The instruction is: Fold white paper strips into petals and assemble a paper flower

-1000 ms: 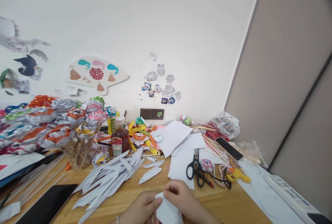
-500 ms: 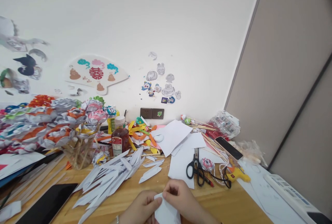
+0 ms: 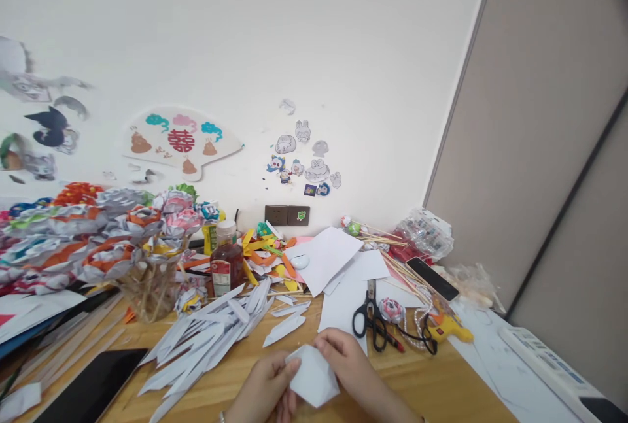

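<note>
A folded white paper piece (image 3: 312,378) is held between both hands low in the middle of the view, above the wooden desk (image 3: 417,384). My left hand (image 3: 262,389) pinches its left edge with thumb and fingers closed. My right hand (image 3: 349,365) grips its upper right edge, fingers curled over it. A heap of pointed white paper strips (image 3: 206,338) lies just left of my hands.
Black scissors (image 3: 369,321), a yellow glue gun (image 3: 447,329) and loose white sheets (image 3: 338,266) lie to the right. A jar (image 3: 226,266), a vase of paper flowers (image 3: 98,240), a black tablet (image 3: 88,387) and a phone (image 3: 432,278) crowd the desk.
Both hands have lifted the white paper slightly up and turned it, so more of its folded face shows. The camera view shifted a little.
</note>
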Tool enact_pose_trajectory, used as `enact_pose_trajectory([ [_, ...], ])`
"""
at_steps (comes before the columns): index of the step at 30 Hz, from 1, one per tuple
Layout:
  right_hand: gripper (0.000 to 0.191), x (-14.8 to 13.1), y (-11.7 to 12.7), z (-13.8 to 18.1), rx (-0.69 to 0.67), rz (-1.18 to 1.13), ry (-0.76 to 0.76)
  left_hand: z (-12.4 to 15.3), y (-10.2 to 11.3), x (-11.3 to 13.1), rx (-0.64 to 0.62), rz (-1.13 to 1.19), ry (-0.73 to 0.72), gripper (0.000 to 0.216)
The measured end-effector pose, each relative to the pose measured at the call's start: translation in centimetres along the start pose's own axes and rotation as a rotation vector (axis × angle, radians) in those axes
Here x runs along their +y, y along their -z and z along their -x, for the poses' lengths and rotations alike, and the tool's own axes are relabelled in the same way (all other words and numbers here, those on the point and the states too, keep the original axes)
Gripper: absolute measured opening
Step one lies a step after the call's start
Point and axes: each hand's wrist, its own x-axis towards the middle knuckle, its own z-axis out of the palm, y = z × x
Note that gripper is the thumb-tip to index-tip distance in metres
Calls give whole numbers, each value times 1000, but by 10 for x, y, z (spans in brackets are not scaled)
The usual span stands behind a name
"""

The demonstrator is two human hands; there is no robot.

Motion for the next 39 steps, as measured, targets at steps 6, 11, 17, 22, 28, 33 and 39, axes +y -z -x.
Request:
enact_pose_trajectory([
  [6, 41, 9, 4, -3, -58, -64, -79, -6, 10, 4, 223, 19, -82, 59],
  [11, 36, 12, 3, -3, -81, -81, -112, -10, 14, 1, 213, 55, -84, 59],
  [17, 34, 14, 6, -5, -49, -94, -99, -11, 16, -2, 176, 100, -95, 57],
  [22, 42, 13, 7, -5, -48, -104, -53, -13, 19, -3, 185, 124, -96, 54],
  [28, 37, 10, 6, -5, -62, -95, -74, -12, 17, 0, 181, 140, -87, 52],
  [33, 34, 15, 6, -7, -32, -126, -109, -9, 15, 5, 144, 102, -74, 54],
  [39, 35, 15, 3, -6, -9, -175, -99, -8, 16, 5, 71, 113, -48, 55],
])
